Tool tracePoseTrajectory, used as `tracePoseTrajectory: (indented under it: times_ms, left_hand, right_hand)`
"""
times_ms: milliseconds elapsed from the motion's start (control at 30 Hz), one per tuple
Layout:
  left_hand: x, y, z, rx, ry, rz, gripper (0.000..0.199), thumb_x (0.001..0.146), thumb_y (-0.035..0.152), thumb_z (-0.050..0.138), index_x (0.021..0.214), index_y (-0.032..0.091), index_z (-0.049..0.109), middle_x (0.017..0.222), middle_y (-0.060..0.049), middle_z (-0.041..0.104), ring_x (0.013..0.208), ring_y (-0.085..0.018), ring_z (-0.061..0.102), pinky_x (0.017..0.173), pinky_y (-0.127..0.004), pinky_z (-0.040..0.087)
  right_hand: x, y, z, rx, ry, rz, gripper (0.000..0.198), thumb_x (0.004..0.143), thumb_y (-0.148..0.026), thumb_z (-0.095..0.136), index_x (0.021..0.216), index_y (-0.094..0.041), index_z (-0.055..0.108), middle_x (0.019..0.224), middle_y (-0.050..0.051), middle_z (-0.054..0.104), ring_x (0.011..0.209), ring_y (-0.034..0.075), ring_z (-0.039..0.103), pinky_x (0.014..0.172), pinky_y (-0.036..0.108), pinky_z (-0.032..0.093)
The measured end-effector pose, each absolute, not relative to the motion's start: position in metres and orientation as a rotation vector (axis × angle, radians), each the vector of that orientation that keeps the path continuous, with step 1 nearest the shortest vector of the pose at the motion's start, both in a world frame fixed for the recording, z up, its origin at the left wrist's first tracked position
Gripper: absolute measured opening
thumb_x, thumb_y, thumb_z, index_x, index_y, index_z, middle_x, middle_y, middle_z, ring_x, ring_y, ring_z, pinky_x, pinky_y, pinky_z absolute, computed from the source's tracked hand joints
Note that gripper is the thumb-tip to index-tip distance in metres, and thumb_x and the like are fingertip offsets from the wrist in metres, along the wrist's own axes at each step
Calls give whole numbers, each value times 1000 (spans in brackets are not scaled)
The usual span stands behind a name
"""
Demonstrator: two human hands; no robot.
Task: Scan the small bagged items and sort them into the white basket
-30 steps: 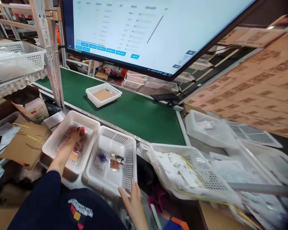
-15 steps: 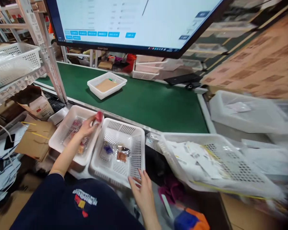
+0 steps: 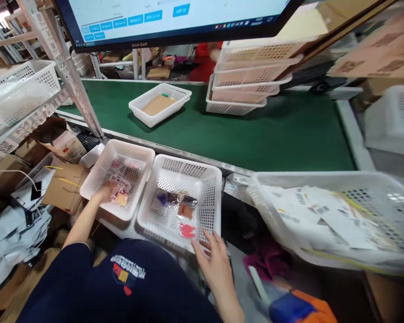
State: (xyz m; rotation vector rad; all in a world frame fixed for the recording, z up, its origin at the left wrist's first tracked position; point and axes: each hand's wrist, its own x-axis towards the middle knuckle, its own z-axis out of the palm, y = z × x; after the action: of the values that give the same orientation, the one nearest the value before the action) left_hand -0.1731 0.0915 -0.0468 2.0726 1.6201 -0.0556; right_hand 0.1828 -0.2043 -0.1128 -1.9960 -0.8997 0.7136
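The left hand (image 3: 105, 192) has its fingers curled down onto small clear packets (image 3: 120, 194) in the near corner of the left basket (image 3: 96, 172), closing on one, as far as I can tell, though the fingertips are half hidden. The right hand (image 3: 215, 262) lies with fingers spread and holding nothing, fingertips on the near rim of the middle basket (image 3: 207, 204), as if to steady it. That basket holds a few packets: a purple one (image 3: 162, 197), a brown one (image 3: 186, 210) and a red one (image 3: 187, 231) nearest the hand. To the right a big basket (image 3: 256, 197) is heaped with labelled bags (mostly white). Beyond, on the green belt (image 3: 276, 134), sits a tray (image 3: 144, 114) with a brown sheet, and stacked baskets (image 3: 235, 96) at the far edge.
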Motion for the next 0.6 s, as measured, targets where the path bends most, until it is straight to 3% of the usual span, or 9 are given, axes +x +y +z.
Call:
tracePoseTrajectory:
  times_ms: [133, 233, 367, 433, 533, 600]
  left_hand:
    - [-176, 98, -39, 2041, 1757, 35, 24, 87, -9, 57, 105, -4, 72, 110, -24, 77, 104, -26, 76, 102, -35, 55]
    - [-171, 104, -24, 2036, 1830, 202, 18, 92, -3, 55, 92, 0, 72, 97, -20, 76, 98, -24, 75, 95, -32, 55]
    - [-151, 99, 6, 2038, 1850, 562, 24, 100, 15, 63, 119, 4, 74, 117, -19, 77, 113, -28, 74, 102, -37, 57]
    - [-136, 93, 20, 2039, 1604, 725, 34, 101, 26, 72, 130, 9, 73, 127, -17, 77, 118, -28, 74, 106, -40, 58]
    - [-117, 90, 34, 2070, 1072, 649, 58, 92, 35, 87, 146, 19, 71, 145, -13, 73, 128, -29, 72, 114, -43, 57]
    - [-111, 93, 32, 2094, 1092, 479, 66, 91, 34, 90, 151, 21, 68, 152, -14, 70, 134, -30, 69, 118, -42, 55]
  right_hand:
    - [186, -206, -114, -2007, -901, 695, 93, 85, -89, 58, 141, -16, 69, 167, 27, 47, 103, 36, 78, 97, 54, 67]
    - [186, -206, -115, -1986, -913, 678, 91, 86, -89, 58, 140, -16, 71, 167, 25, 48, 104, 35, 78, 96, 53, 68]
    - [183, -207, -122, -2006, -942, 687, 90, 88, -89, 55, 140, -17, 72, 169, 25, 46, 107, 37, 79, 95, 56, 67]
    - [181, -207, -125, -2019, -958, 706, 88, 89, -89, 53, 138, -18, 73, 169, 25, 46, 108, 38, 79, 96, 58, 67]
    - [180, -206, -126, -2011, -976, 743, 87, 88, -88, 54, 138, -18, 72, 171, 26, 44, 110, 39, 79, 95, 57, 67]
    - [179, -204, -124, -1992, -974, 726, 87, 89, -86, 55, 139, -17, 71, 171, 26, 44, 109, 38, 79, 97, 56, 67]
